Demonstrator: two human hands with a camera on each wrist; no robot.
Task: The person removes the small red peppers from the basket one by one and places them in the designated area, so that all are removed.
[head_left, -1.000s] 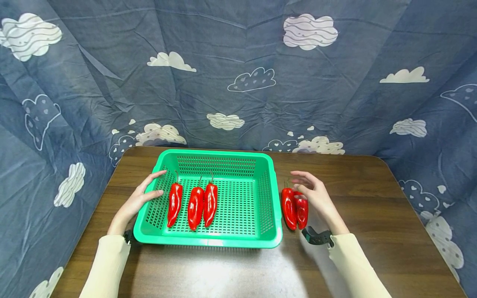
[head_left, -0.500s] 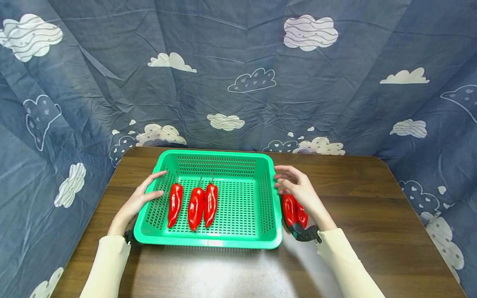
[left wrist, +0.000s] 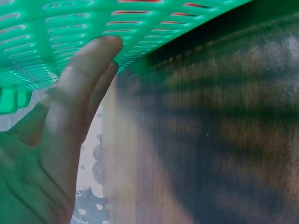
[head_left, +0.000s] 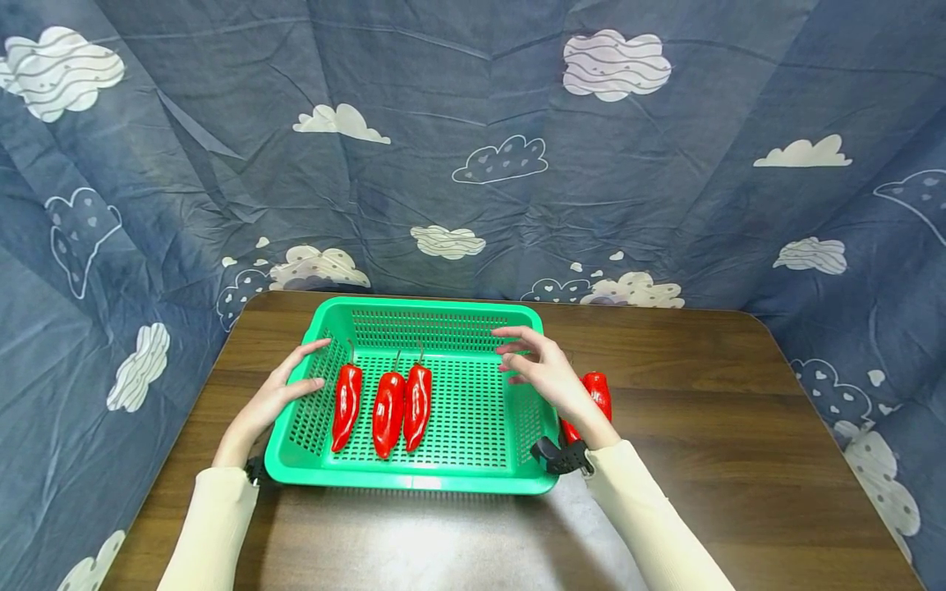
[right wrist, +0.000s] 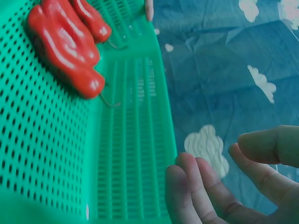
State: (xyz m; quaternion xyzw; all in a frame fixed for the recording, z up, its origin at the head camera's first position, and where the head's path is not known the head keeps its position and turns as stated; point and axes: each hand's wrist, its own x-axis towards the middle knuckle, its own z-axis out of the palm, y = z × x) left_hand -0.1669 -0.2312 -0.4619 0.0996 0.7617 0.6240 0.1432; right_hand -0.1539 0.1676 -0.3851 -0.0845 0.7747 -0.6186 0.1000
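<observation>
Brown counter [head_left: 702,386]: we list one green basket [head_left: 414,480], three red peppers [head_left: 388,414] inside, left fingers [head_left: 299,354] at its side, right fingers [head_left: 523,334] above, all parted, empty; a low right sweep could shove it askew.

I am looking at a rectangular green basket [head_left: 414,481] with slotted walls, sitting upright towards the back left corner of the table [head_left: 709,394]. Inside, a glossy red pepper [head_left: 346,408] is lying near the left edge, while a second pepper [head_left: 388,414] and a third pepper [head_left: 417,408] are touching left of the middle, all stems pointing to the far edge. Beside the right edge, a fourth pepper [head_left: 597,392] and a fifth pepper [head_left: 570,432] are showing only partly.
</observation>
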